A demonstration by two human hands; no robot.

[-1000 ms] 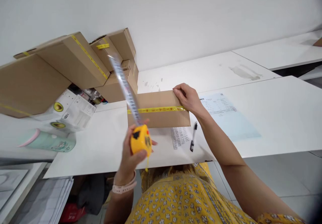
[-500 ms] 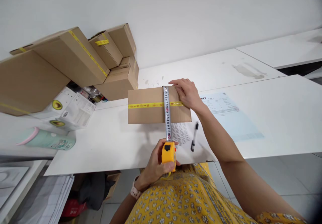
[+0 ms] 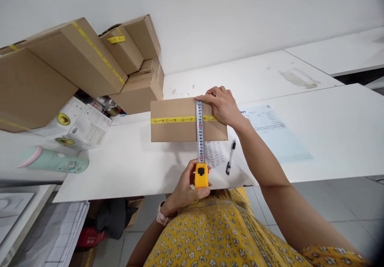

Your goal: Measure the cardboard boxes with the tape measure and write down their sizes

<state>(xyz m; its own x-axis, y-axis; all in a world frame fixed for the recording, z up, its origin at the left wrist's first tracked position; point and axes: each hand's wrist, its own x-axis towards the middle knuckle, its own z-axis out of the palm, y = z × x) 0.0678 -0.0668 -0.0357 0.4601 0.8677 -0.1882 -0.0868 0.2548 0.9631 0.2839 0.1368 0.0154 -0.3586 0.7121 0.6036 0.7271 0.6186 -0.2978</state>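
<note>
A flat cardboard box (image 3: 174,119) sealed with a yellow tape strip lies on the white table (image 3: 330,135). My left hand (image 3: 184,185) grips a yellow tape measure (image 3: 201,175) at the table's near edge. Its blade (image 3: 199,133) runs straight across the box from front to back. My right hand (image 3: 220,105) presses the blade's far end against the box's back edge, fingers on the box top.
A black pen (image 3: 230,163) and a printed sheet (image 3: 214,155) lie just right of the blade, a pale blue form (image 3: 270,133) beyond. Several stacked cardboard boxes (image 3: 75,65), white avocado-print cartons (image 3: 76,127) and a mint bottle (image 3: 52,163) sit at the left.
The tape measure came down from the air at the left, and its blade now lies across the box. My left hand moved right and toward me; my right hand shifted to the blade's end.
</note>
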